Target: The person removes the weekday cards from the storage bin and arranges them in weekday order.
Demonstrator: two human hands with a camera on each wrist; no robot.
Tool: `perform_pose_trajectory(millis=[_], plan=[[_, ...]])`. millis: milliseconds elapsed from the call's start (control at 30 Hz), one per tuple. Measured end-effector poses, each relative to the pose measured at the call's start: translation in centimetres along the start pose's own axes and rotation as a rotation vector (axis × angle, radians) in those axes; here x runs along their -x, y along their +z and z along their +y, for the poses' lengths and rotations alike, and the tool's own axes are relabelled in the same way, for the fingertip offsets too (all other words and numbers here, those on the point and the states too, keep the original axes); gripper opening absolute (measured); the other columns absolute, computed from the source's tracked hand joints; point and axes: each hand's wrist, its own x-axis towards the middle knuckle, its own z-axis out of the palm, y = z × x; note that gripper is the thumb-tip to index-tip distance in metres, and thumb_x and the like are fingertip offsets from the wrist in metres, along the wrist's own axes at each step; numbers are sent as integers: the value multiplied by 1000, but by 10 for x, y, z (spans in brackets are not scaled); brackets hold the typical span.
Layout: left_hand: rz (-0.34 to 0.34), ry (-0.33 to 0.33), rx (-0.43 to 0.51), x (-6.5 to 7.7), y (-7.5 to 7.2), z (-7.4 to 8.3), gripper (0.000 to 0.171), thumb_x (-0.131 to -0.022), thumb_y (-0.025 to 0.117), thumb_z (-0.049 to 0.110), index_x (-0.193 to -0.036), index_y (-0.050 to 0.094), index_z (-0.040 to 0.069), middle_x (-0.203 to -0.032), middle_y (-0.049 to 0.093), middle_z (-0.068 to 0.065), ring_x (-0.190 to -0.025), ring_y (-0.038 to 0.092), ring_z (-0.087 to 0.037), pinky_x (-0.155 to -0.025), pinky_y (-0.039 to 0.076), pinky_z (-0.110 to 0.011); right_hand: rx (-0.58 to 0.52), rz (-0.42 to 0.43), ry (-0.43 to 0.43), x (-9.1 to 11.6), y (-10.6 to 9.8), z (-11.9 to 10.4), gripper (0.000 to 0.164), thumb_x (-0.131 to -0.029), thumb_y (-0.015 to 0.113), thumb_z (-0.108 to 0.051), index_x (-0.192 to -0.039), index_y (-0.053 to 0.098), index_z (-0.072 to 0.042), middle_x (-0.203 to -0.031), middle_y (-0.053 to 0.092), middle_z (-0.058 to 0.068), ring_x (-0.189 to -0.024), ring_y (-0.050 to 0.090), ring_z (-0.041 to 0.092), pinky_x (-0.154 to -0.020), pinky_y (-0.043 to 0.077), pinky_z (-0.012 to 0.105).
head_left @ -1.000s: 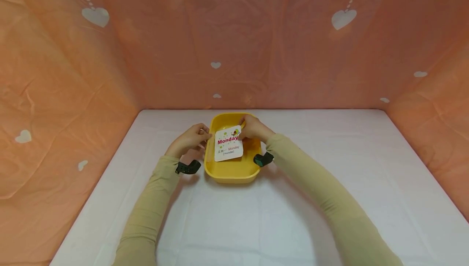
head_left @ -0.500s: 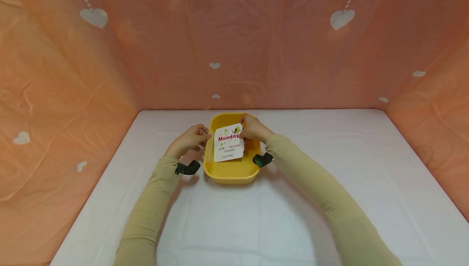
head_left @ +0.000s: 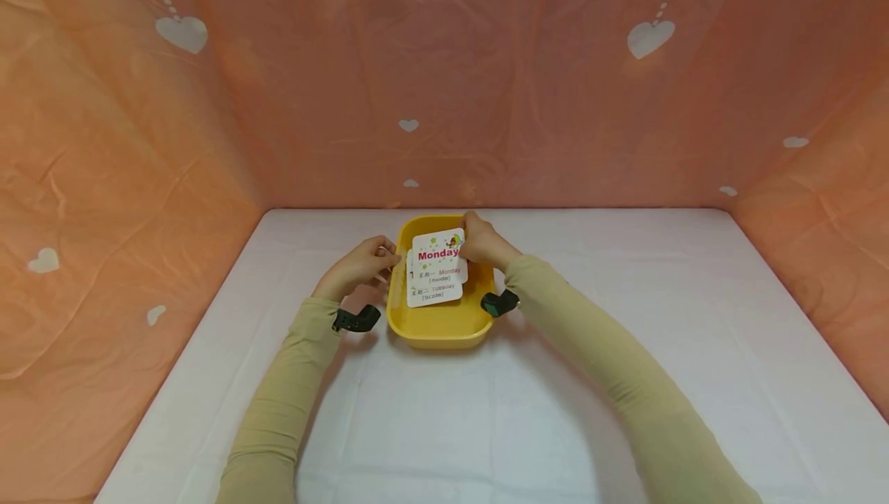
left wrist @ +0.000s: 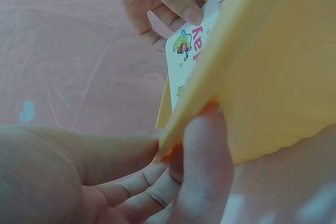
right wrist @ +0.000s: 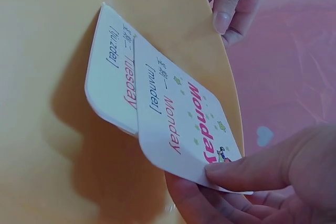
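A yellow plastic bin stands on the table in the head view. My left hand pinches its left rim between thumb and fingers; the left wrist view shows the thumb on one side of the wall. My right hand pinches the "Monday" flash card at its corner, thumb on the printed face. Partly under it lies the "Tuesday" flash card, its upper part covered. Both white cards have rounded corners and are inside the bin's outline. Whether more cards lie beneath the Tuesday one, I cannot tell.
The bin rests on a white-covered table. An orange cloth with white hearts hangs behind the table and along both sides. A dark wrist strap is on the left wrist, another strap on the right.
The Monday card has slid up and slightly right with my right hand, uncovering the lower part of the Tuesday card. My left hand stays at the bin's rim.
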Motion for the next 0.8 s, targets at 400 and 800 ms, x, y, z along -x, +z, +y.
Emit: perform_pose_trajectory(millis=[400,800], plan=[[-3,17,-2,2,0,-1,24,-101,50,16,-115,43,-2,-100,58,-19,-73,60,-20,-59,50,-29,7,26,11,-2,-4,2,47,-82,57,9,-124,37,1,-103,51,19,-74,48,24,-57,42,26],[12,20,12,2,2,-2,21,-100,51,14,-111,44,-2,-94,57,-16,-69,60,-19,-56,49,-27,-63,67,-6,1,-15,5,46,-83,54,10,-126,40,3,-109,52,22,-86,52,27,-64,46,28]])
